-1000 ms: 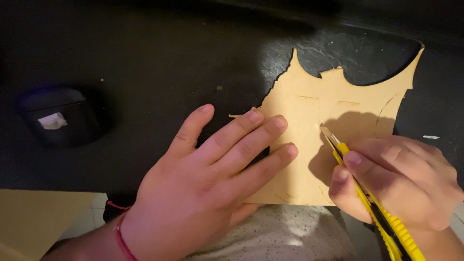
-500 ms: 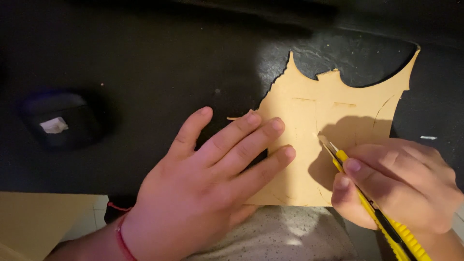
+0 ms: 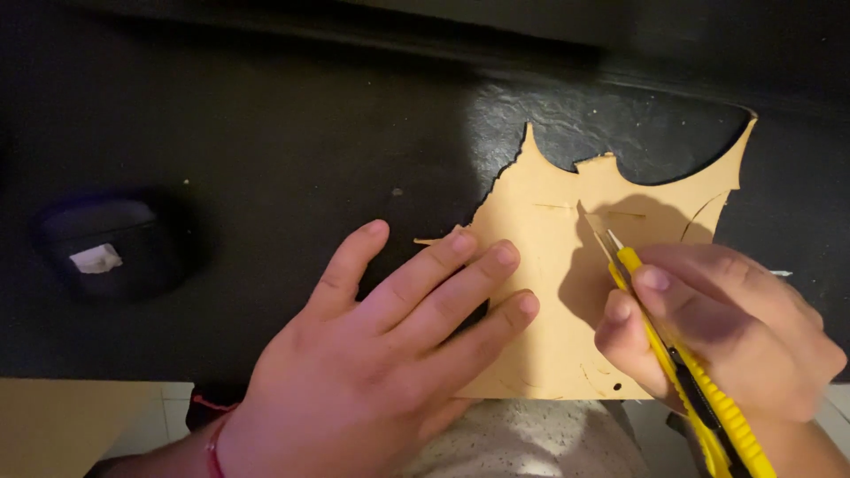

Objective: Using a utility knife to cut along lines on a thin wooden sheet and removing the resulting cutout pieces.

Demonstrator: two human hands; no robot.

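A tan cardboard sheet (image 3: 567,257) with jagged cut-out edges lies on a black tabletop (image 3: 266,150). My left hand (image 3: 390,354) lies flat, fingers spread, pressing on the sheet's left part. My right hand (image 3: 717,336) grips a yellow utility knife (image 3: 673,354). Its blade tip rests on the cardboard near the sheet's upper middle, beside a short cut line. A thin red band circles my left wrist.
A small dark case (image 3: 111,252) with a white patch sits at the left on the tabletop. Below the table's front edge, a pale board (image 3: 62,425) shows at the bottom left and speckled light fabric (image 3: 531,438) at the bottom middle.
The knife's blade tip has moved up the cardboard, away from me, with my right hand following. My left hand keeps pressing in the same place.
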